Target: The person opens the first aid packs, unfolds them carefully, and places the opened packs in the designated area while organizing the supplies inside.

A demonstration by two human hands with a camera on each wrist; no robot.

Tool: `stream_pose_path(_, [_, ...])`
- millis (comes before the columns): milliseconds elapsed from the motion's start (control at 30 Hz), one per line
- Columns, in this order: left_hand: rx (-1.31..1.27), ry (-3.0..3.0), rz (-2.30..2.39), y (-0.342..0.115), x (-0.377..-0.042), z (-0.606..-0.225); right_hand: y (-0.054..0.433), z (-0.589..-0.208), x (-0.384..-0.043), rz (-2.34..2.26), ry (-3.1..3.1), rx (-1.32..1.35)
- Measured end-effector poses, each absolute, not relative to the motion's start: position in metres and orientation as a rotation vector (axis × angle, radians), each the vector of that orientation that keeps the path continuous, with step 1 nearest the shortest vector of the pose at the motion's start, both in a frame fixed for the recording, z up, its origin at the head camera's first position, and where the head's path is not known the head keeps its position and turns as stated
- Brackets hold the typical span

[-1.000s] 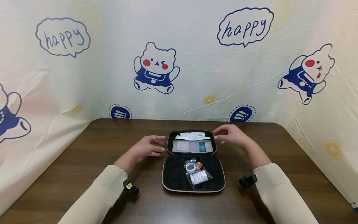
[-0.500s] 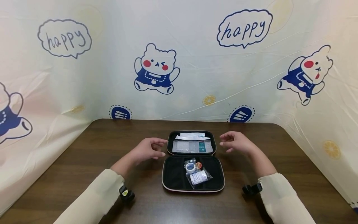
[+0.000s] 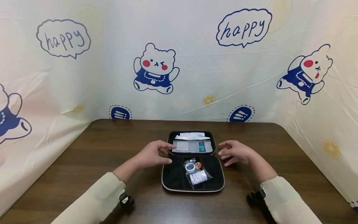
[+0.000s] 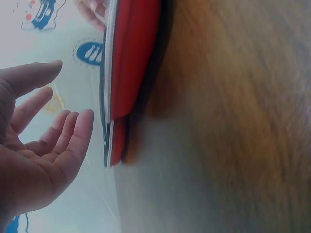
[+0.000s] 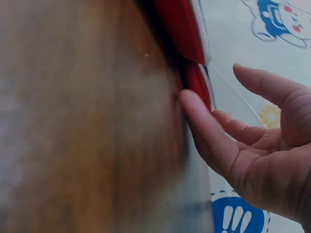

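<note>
A zip case (image 3: 173, 177), black inside and red outside, lies unfolded on the table. Its far half (image 3: 170, 140) holds white packets (image 3: 193, 136) and a clear sleeve with a green label (image 3: 190, 146). In the near half are a bagged white tape roll (image 3: 190, 168), a small orange round item (image 3: 199, 165) and a bagged white roll (image 3: 199, 177). My left hand (image 3: 152, 154) reaches over the case's left edge near the fold, fingers loosely extended, holding nothing. Beside the right edge, my right hand (image 3: 236, 152) has relaxed fingers and holds nothing.
The brown wooden table (image 3: 126, 130) extends around the case on all sides. A printed curtain (image 3: 195, 62) with bears hangs behind it. Each wrist wears a small black camera, such as the left wrist camera (image 3: 126, 199).
My left hand has moved right and nearer, so its fingertips overlap the case's left edge. My right hand has drawn away from the far half and come nearer. The case has stayed put.
</note>
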State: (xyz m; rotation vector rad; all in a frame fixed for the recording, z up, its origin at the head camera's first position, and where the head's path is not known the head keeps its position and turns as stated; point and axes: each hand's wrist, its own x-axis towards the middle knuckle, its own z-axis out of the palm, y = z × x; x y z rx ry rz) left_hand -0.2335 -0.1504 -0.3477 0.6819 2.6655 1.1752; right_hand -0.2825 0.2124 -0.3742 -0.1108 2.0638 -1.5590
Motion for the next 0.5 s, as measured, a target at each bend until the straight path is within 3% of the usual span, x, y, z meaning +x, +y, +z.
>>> stream_pose_path(500, [0.839, 2.513, 1.170, -0.113, -0.217, -0.359, 0.196, -0.379, -0.263, -1.550, 1.994, -0.119])
